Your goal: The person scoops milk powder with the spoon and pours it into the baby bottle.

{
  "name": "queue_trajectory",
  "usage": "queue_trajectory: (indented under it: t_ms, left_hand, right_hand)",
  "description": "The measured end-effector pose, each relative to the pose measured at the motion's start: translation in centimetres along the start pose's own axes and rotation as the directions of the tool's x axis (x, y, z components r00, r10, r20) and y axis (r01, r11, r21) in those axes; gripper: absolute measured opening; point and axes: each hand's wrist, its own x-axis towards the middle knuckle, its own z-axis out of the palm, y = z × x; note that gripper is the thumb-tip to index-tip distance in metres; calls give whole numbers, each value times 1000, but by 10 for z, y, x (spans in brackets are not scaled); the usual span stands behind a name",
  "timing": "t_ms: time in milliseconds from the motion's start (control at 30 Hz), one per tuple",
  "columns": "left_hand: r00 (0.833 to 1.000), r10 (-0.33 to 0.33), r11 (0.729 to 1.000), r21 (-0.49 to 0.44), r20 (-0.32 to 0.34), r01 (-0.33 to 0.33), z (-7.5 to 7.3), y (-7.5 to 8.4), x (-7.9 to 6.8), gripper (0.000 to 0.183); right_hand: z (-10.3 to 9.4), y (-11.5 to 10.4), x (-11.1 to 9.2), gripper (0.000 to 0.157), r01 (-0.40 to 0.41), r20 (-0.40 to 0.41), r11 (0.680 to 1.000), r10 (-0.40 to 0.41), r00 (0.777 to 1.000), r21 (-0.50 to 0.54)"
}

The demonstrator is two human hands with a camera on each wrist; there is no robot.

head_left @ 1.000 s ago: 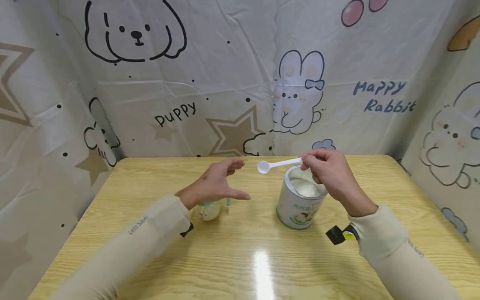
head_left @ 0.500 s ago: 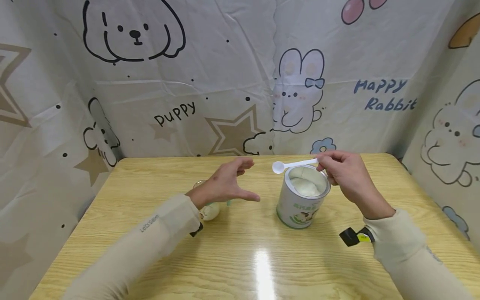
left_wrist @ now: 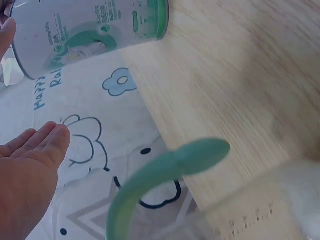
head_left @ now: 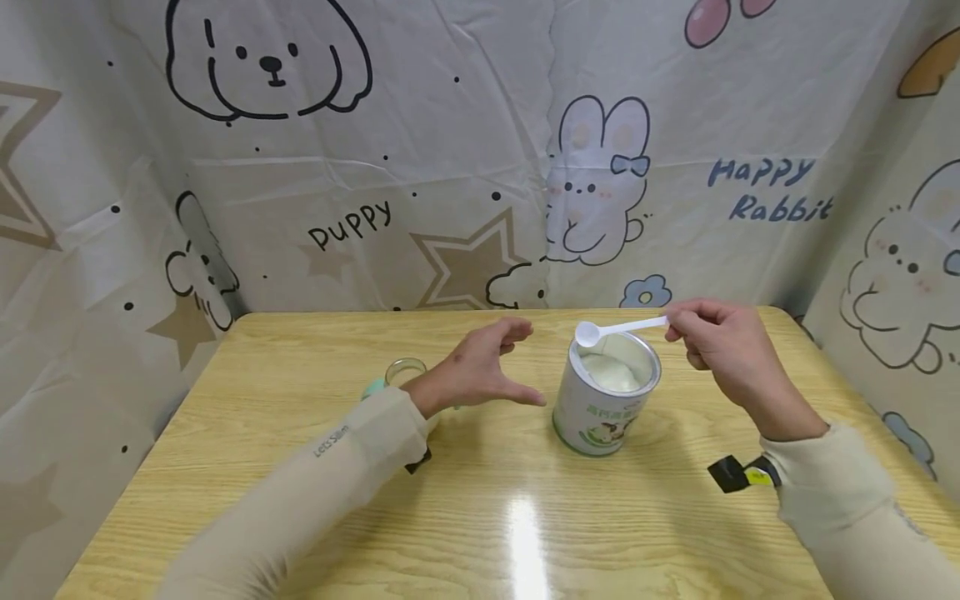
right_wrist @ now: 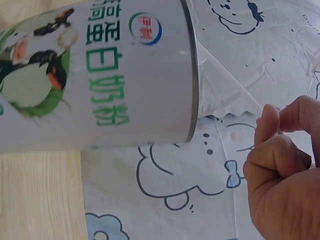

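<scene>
My right hand [head_left: 727, 350] pinches a white measuring scoop [head_left: 628, 326] by its handle end. The scoop's bowl is above the rim of the milk powder can [head_left: 592, 421], which stands upright without a lid. White powder [head_left: 611, 375] shows inside it. My left hand [head_left: 483, 367] is held just left of the can, thumb and fingers spread wide, with nothing between them. Partly hidden behind the left wrist stands a baby bottle with an uncovered round rim [head_left: 406, 365]. In the left wrist view its curved green handle [left_wrist: 142, 177] and printed measuring marks appear.
The light wood table [head_left: 480, 533] extends around the can and bottle. A patterned cloth [head_left: 465, 167] rises along its back and sides. Small black devices [head_left: 727, 473] are strapped at the wrists.
Both hands have moved to the right. The scoop has shifted with the right hand from left of the can to over its rim. More of the bottle's rim shows behind the left wrist.
</scene>
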Motion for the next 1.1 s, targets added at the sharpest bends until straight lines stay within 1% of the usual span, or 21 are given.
queue_trajectory:
  t_ms: [200,433,567,767,933,1100]
  left_hand:
    - [1000,3,1000,-10,10,-3,10,4,6,96]
    - [999,45,998,-35,21,-44,21,12,15,95]
    - [997,68,997,-42,24,-67,27,16,20,93]
    - [992,126,990,-68,23,-124,36,18,25,90]
    - [991,132,988,-81,14,-130,43,19,27,92]
    - [991,130,988,-85,-7,-131,47,19,29,92]
  right_hand:
    - [-7,5,0,20,-2,1,1000,2,1000,20]
    - [-12,11,-1,18,-16,-17,999,15,1000,-33]
    - [-13,15,-2,20,-10,-10,999,10,1000,-34]
    - [-12,20,-2,20,5,5,999,-5,1000,-52]
    - [-10,23,-2,16,4,8,992,-3,1000,-122]
    - [-7,25,-3,28,22,3,969,-21,1000,-248]
